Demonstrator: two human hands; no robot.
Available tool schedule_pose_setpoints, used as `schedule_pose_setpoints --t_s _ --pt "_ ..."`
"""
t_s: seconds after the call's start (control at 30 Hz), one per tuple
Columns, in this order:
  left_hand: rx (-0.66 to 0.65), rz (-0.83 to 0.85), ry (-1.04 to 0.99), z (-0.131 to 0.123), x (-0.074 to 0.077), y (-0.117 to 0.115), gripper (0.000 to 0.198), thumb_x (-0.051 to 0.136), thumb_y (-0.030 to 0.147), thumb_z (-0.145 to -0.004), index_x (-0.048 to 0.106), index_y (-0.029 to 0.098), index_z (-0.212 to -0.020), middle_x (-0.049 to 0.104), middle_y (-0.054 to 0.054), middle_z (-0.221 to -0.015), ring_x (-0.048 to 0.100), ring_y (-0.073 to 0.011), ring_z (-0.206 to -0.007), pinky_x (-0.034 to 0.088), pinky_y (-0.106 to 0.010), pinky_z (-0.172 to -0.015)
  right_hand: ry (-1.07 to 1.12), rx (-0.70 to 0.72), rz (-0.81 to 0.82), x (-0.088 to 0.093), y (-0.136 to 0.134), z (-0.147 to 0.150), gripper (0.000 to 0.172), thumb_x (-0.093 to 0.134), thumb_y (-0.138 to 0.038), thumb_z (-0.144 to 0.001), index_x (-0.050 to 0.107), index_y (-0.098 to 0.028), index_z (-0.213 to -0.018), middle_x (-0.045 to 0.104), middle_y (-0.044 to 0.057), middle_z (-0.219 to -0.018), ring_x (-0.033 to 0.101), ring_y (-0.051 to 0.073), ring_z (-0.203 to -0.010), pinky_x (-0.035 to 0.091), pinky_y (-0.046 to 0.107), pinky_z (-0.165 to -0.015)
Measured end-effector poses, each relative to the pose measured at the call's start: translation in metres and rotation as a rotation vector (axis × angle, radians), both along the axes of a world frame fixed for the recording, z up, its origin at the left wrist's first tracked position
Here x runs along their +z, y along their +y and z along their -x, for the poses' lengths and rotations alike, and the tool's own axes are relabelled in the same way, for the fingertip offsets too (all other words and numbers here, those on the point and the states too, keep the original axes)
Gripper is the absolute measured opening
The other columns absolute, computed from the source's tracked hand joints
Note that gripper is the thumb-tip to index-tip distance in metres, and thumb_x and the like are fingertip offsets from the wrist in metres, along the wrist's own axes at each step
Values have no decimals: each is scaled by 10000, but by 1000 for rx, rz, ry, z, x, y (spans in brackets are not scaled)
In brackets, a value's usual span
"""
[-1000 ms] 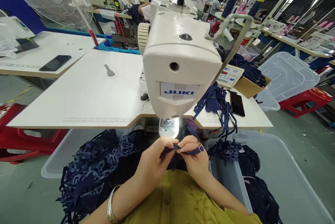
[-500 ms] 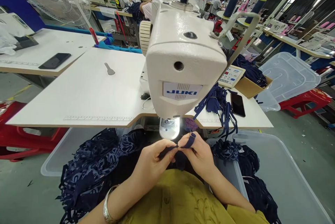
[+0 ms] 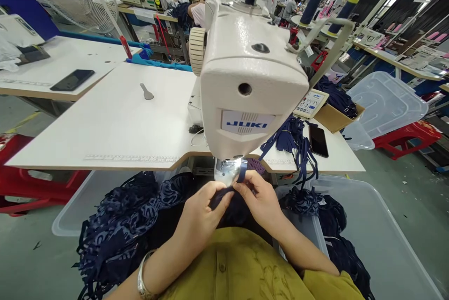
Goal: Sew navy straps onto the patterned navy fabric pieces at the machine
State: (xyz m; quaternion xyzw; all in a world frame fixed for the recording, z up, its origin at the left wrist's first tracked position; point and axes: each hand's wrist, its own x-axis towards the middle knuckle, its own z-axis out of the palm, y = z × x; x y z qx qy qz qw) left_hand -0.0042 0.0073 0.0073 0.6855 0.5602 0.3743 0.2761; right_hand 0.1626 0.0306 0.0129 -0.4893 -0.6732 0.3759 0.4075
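Just below the head of a white JUKI sewing machine (image 3: 254,80), my two hands meet. My left hand (image 3: 201,213) pinches a dark navy piece of fabric (image 3: 220,194) between thumb and fingers. A navy strap (image 3: 242,171) loops upward from my right hand (image 3: 263,202), whose thumb and fingers are closed on it. The strap stands in front of the machine's bright metal foot area (image 3: 226,171). Both hands' fingertips almost touch, and the join between fabric and strap is mostly covered by them.
Dark patterned garments (image 3: 129,216) hang at the left over a clear bin (image 3: 70,218). A second bin (image 3: 396,230) with navy bundles (image 3: 345,253) stands right. Cut navy straps (image 3: 289,136) and a phone (image 3: 318,141) lie on the table (image 3: 115,122), plus a flat metal piece (image 3: 147,92).
My hands have moved slightly up and nearer the machine's foot. The navy strap, earlier looped over my right fingers, now stands upright in front of the metal foot area.
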Motion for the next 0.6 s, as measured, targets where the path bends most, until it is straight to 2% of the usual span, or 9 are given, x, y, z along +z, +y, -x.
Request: schedule_pose_setpoints --t_s 0.1,0.13,0.2,0.27,0.33,0.43,0.5,0.6 --pt "166 -437 230 5 1 4 197 620 292 -841 589 194 -1009 633 -56 -975 606 -171 -901 496 -287 -806 -87 -54 -83 -4 8 4 92 535 -267 -910 605 -211 -932 643 9 -866 577 156 -798 437 270 -728" --pt "179 -571 308 7 1 5 240 643 253 -825 590 185 -1049 635 -72 -1009 602 -180 -942 476 -306 -860 -108 -71 -118 -5 11 5 90 528 -259 -912 601 -210 -934 641 14 -870 568 161 -805 430 279 -738" --pt "79 -743 441 10 -1 6 318 651 191 -820 588 181 -1131 662 -75 -1064 609 -173 -995 417 -320 -958 -115 -86 -149 -8 15 7 71 530 -246 -906 589 -214 -930 632 13 -864 551 163 -801 422 285 -740" --pt "-119 -764 541 13 -6 7 362 594 163 -859 560 180 -1219 675 -62 -1133 603 -161 -1070 352 -315 -1028 -77 -93 -118 -10 19 8 46 541 -241 -891 571 -221 -918 606 4 -844 533 158 -783 419 280 -728" --pt "-231 -704 606 15 -12 8 400 524 155 -896 512 190 -1295 643 -50 -1229 555 -161 -1175 307 -320 -1054 4 -105 -39 -12 23 8 51 562 -248 -866 540 -224 -906 546 -13 -794 507 146 -736 418 267 -694" --pt "-231 -625 646 18 -19 11 412 476 176 -925 482 248 -1331 615 -18 -1279 521 -153 -1218 296 -326 -1013 218 -40 152 -16 31 7 157 594 -274 -830 474 -232 -922 430 -54 -708 443 116 -619 396 235 -596" --pt "-235 -603 650 18 -20 12 395 440 180 -940 489 257 -1325 611 -14 -1284 531 -157 -1202 308 -329 -969 343 25 253 -18 37 5 193 606 -282 -815 448 -234 -915 410 -65 -709 419 100 -590 382 219 -569" --pt "-234 -590 649 15 -18 13 400 412 144 -938 499 242 -1316 608 -20 -1289 536 -169 -1191 327 -328 -916 345 19 251 -19 44 2 121 560 -294 -842 469 -221 -876 448 -50 -747 450 103 -645 400 223 -626"
